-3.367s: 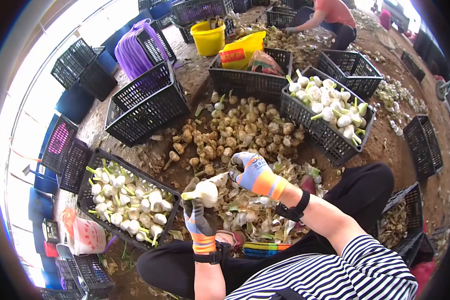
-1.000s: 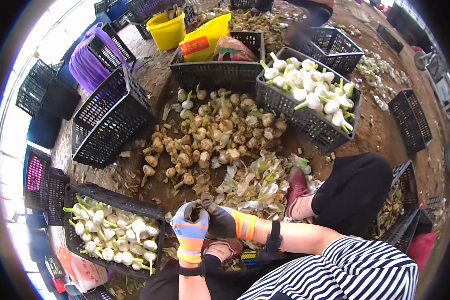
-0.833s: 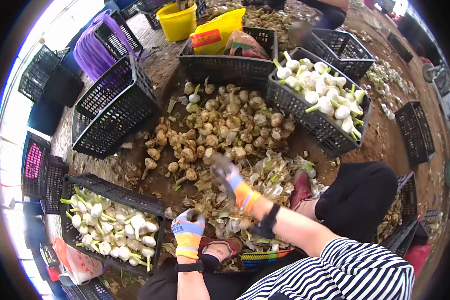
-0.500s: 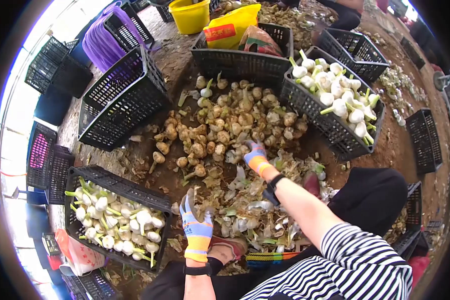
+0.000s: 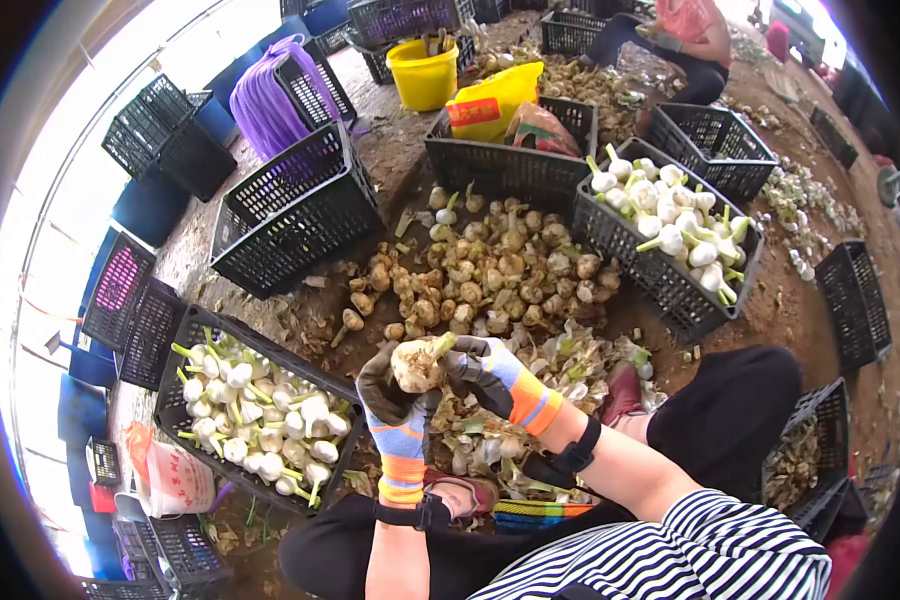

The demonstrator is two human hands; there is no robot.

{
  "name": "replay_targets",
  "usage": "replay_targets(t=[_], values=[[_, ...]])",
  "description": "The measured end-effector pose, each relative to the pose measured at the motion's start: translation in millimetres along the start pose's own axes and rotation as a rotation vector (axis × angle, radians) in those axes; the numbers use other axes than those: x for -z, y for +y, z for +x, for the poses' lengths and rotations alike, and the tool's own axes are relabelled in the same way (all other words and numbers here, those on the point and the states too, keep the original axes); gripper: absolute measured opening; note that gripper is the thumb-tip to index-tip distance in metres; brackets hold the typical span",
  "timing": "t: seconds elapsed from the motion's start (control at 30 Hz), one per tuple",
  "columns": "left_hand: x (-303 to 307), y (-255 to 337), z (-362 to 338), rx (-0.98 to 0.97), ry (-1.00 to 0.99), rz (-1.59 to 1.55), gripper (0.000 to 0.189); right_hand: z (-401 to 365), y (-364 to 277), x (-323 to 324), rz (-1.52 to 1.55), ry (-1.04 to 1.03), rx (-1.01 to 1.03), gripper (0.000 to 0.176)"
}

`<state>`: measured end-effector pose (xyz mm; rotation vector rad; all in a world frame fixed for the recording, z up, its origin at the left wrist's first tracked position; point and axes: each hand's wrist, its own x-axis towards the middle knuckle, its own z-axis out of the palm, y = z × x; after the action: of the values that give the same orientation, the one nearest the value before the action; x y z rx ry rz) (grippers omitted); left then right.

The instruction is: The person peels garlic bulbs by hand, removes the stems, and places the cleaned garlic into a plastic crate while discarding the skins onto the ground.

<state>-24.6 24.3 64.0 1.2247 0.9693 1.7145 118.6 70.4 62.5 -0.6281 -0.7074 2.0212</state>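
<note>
Both my hands wear grey-palmed gloves with blue and orange. A brownish garlic bulb (image 5: 416, 368) with a short green stem is between them. My left hand (image 5: 394, 400) has its fingers wrapped round the bulb from the left. From the right, my right hand (image 5: 482, 376) pinches it at the stem side. Beyond them on the ground lies a pile of unpeeled garlic (image 5: 500, 265). Loose peelings (image 5: 570, 365) are spread just right of my hands. White cleaned garlic fills a crate at the left (image 5: 260, 405) and another at the upper right (image 5: 670, 215).
An empty black crate (image 5: 295, 215) stands at the upper left, near purple twine (image 5: 282, 95) and a yellow bucket (image 5: 423, 75). Another crate (image 5: 510, 165) holds a yellow bag (image 5: 495, 100). A person (image 5: 692, 40) sits at the top right. My legs (image 5: 735, 405) are folded below.
My right hand has come back from the pile toward my left hand, and a garlic bulb is now held between them. The camera view has shifted, showing more of the far area.
</note>
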Motion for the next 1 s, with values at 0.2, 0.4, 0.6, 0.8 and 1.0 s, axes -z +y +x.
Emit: replay_targets(t=[0.2, 0.4, 0.6, 0.8, 1.0], values=[[2, 18, -6, -0.070, 0.010, 0.042, 0.071, -23, -2, -21, -0.044, 0.071, 0.043, 0.036], [-1, 16, -13, -0.277, -0.030, 0.501, 0.075, -24, -5, -45, -0.037, 0.139, 0.082, 0.033], [0, 21, -17, -0.205, -0.003, 0.331, 0.065, -35, -14, -41, -0.002, 0.084, -0.029, 0.030], [7, 23, -16, -0.197, -0.070, 0.212, 0.064, -41, -19, -37, 0.052, -0.005, -0.048, 0.031], [0, 46, -24, 0.200, 0.065, -0.319, 0.054, -26, -18, -8, -0.630, -0.197, 0.459, 0.025]])
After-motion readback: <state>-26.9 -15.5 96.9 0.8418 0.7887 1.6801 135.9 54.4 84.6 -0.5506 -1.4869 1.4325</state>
